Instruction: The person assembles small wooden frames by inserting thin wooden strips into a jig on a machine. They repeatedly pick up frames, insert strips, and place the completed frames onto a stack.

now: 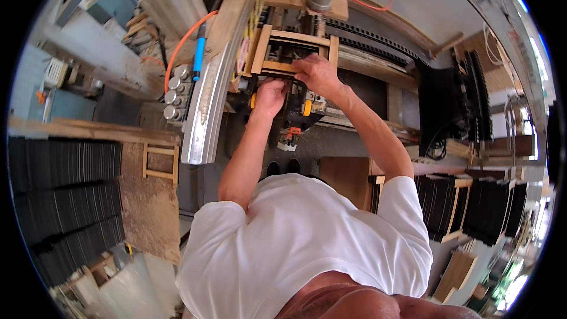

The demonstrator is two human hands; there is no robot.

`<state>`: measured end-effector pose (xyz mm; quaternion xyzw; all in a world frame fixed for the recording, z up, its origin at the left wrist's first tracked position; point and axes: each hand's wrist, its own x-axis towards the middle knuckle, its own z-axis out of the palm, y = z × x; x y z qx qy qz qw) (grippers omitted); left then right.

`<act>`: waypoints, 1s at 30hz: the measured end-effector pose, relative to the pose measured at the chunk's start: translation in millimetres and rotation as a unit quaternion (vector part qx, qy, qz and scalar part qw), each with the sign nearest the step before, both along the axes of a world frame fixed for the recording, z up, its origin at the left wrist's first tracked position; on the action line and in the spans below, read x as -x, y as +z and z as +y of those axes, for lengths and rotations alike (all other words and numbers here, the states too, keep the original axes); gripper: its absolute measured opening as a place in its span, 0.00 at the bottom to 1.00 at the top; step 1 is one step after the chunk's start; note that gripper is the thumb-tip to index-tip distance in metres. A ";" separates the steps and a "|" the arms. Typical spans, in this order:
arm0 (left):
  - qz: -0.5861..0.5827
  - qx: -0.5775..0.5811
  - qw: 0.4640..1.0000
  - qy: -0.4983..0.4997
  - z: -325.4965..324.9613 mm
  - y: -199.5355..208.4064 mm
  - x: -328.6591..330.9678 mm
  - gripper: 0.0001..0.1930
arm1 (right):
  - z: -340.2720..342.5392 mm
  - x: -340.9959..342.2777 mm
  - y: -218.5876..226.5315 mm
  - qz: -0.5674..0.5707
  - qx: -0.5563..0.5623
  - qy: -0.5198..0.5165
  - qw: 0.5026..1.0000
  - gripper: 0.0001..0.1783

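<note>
Touching wooden frame (300, 38), seemingly, right fingers (303, 68), silver rail (205, 100), orange hose (178, 46)

White T-shirt (331, 230), plain front, loose fit, soft creases across the chest. Round neckline (333, 276), same white. Short sleeves, both wide and loose: left sleeve (214, 224), right sleeve (403, 204). Left forearm (250, 147), right forearm (378, 124), left hand (271, 97) and right hand (322, 77) all bare. Dark shoes (273, 169), rounded toes; finer detail too small to tell.
</note>
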<state>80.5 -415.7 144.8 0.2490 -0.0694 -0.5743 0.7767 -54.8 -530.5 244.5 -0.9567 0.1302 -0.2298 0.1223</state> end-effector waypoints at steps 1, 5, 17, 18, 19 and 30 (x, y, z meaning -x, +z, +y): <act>0.003 0.005 1.000 0.006 1.3 2.3 0.2 0.12 | 0.6 -5.4 -5.5 0.014 -0.004 0.011 1.000 0.19; 0.002 0.011 0.999 0.034 -4.6 -13.2 -0.2 0.12 | -0.6 -6.0 -20.0 0.027 -0.012 0.009 1.000 0.22; -0.028 -0.072 0.990 0.117 123.4 19.6 56.8 0.18 | -102.7 -58.4 -40.5 -0.016 -0.056 -0.021 0.998 0.18; -0.027 -0.077 0.989 0.126 139.2 23.0 61.9 0.18 | -109.1 -67.9 -44.1 -0.016 -0.063 -0.025 0.998 0.18; -0.024 -0.082 0.988 0.132 153.0 23.9 66.8 0.19 | -118.2 -74.0 -44.5 -0.017 -0.066 -0.019 0.998 0.18; -0.023 -0.124 0.978 0.168 235.6 23.5 74.7 0.19 | -114.0 -97.5 -40.7 -0.008 -0.175 -0.034 0.984 0.20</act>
